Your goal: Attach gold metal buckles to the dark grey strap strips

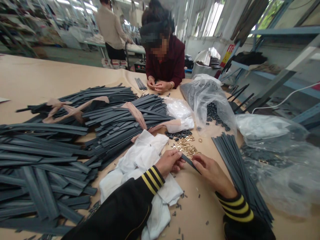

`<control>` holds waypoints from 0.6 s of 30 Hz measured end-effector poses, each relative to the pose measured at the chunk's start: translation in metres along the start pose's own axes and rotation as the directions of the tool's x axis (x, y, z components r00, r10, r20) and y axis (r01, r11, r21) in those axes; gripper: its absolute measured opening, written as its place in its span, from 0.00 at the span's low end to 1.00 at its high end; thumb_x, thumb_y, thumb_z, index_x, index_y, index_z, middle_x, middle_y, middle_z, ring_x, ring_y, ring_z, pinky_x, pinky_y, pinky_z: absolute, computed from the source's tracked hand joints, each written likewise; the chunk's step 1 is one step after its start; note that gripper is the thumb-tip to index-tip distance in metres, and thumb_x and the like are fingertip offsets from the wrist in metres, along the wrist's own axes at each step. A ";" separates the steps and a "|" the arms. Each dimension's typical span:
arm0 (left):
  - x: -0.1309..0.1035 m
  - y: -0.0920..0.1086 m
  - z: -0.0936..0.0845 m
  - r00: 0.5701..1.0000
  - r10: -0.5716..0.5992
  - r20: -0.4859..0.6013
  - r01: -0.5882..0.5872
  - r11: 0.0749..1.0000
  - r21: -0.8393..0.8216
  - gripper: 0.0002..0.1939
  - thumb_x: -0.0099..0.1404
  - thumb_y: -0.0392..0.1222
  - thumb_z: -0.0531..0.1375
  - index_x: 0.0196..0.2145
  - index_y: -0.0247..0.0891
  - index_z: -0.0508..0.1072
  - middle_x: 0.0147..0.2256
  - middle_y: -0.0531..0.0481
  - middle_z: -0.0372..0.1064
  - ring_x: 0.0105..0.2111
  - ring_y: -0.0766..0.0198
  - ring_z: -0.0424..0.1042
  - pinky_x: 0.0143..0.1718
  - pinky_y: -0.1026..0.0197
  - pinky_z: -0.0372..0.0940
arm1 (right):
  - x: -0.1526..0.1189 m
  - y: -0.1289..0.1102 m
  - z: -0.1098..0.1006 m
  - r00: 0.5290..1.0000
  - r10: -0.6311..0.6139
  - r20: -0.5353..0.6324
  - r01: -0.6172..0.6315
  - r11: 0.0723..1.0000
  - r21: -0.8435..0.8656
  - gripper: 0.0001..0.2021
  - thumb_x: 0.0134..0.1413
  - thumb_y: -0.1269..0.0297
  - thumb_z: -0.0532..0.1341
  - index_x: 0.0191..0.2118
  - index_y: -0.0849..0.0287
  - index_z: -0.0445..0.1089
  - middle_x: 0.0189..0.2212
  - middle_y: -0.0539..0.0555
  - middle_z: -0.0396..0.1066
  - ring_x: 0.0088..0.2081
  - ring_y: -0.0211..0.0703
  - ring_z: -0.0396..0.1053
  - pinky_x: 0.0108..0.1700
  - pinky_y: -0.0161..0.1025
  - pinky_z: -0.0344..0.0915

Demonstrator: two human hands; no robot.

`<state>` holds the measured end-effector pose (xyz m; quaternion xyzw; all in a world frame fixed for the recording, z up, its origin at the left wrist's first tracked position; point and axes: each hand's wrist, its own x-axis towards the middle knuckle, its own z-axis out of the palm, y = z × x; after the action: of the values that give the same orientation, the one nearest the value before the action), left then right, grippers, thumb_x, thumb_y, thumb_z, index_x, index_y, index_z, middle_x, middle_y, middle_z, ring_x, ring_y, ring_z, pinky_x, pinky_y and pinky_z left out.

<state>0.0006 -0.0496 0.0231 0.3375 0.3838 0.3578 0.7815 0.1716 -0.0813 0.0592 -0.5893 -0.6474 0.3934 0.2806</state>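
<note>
A dark grey strap point(190, 162) runs between my two hands, low over the table. My left hand point(171, 162) pinches its upper end, fingers curled in. On its other side, my right hand point(212, 171) grips the strap between thumb and fingers. Whether a buckle sits at the left fingertips is too small to tell. Just beyond my hands lies a pile of gold buckles point(186, 146), with dark keeper loops point(178, 134) behind it. A crumpled white cloth point(140, 156) spreads under and beside my left forearm.
Bundles of dark straps point(130, 116) tied with cloth strips fill the left. More straps point(240, 170) lie right, beside clear plastic bags point(277, 160). An open bag point(210, 100) spills small dark loops. Across the table, a co-worker point(165, 63) handles something small. Dark scraps litter the front.
</note>
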 end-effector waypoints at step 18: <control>-0.001 -0.008 0.006 0.915 0.388 -0.110 -0.276 0.801 0.531 0.05 0.56 0.40 0.53 0.29 0.36 0.61 0.25 0.54 0.60 0.23 0.71 0.61 0.26 0.66 0.59 | 0.008 0.007 0.032 0.974 0.023 0.225 -0.142 0.835 0.532 0.07 0.49 0.62 0.57 0.31 0.62 0.63 0.23 0.49 0.68 0.20 0.29 0.60 0.22 0.28 0.58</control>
<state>0.0074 -0.0559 0.0198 0.5518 0.4798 0.4108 0.5445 0.1478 -0.0789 0.0359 -0.4681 -0.5086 0.6326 0.3494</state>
